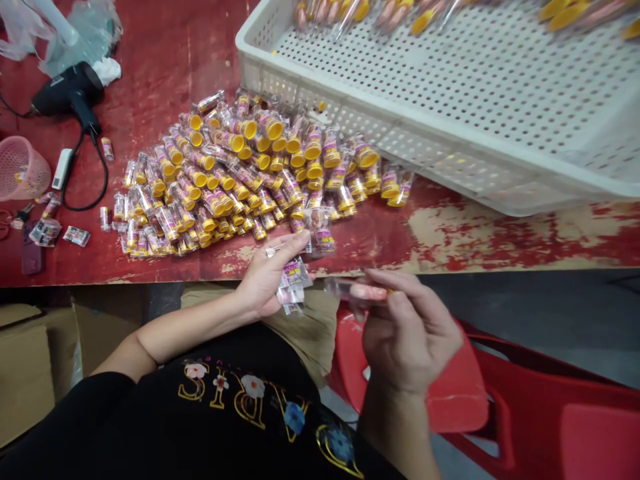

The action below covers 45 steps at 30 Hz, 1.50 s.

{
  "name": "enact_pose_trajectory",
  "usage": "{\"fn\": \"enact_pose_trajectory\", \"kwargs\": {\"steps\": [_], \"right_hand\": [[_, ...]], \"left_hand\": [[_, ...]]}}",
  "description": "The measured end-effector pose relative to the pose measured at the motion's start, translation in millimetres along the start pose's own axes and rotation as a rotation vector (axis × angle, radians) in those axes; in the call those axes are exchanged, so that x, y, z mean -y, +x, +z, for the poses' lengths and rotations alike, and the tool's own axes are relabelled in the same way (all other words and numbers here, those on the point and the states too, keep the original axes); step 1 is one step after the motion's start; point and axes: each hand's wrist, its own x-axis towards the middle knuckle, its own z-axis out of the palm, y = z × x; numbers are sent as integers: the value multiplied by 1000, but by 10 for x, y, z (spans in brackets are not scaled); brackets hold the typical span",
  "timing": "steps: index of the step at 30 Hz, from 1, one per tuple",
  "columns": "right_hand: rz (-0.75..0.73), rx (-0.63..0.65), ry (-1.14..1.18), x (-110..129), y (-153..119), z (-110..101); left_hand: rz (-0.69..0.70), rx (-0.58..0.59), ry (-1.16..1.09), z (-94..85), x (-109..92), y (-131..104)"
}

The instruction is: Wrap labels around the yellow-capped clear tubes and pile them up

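Note:
My left hand (267,273) is closed on several clear printed plastic sleeves (294,273) at the table's front edge. One more clear printed sleeve (321,228) sticks up beyond its thumb. To the right, my right hand (407,327) pinches a small clear tube (367,291) with something pinkish inside, pointing left toward the sleeves but apart from them. Motion blurs the tube somewhat. Beyond both hands lies a big heap of small clear tubes with yellow caps (215,180), wrapped in purple-printed film.
A white perforated crate (425,140) holds more yellow-ended tubes along its far side. On the left are a black heat gun (75,93) with its cord, a pink basket (23,170) and plastic bags (85,33). Red chairs (540,407) stand at the right below the red table (165,40).

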Motion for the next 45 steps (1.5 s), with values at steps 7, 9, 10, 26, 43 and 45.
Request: {"fn": "enact_pose_trajectory", "kwargs": {"steps": [7,9,10,26,43,45], "right_hand": [[65,189,-144,40,249,179],[61,285,-177,67,305,156],[69,310,-175,76,324,133],[-60,-254,-7,15,64,158],[-316,82,-213,-26,-71,-47],[-347,96,-228,-20,-54,-8]], "left_hand": [[97,49,83,-37,129,10],[150,54,88,-50,96,43],[164,55,87,-54,70,61],[-126,78,-46,-31,-53,28],[78,227,176,-35,14,-73],[84,258,193,-39,44,-97]]}}
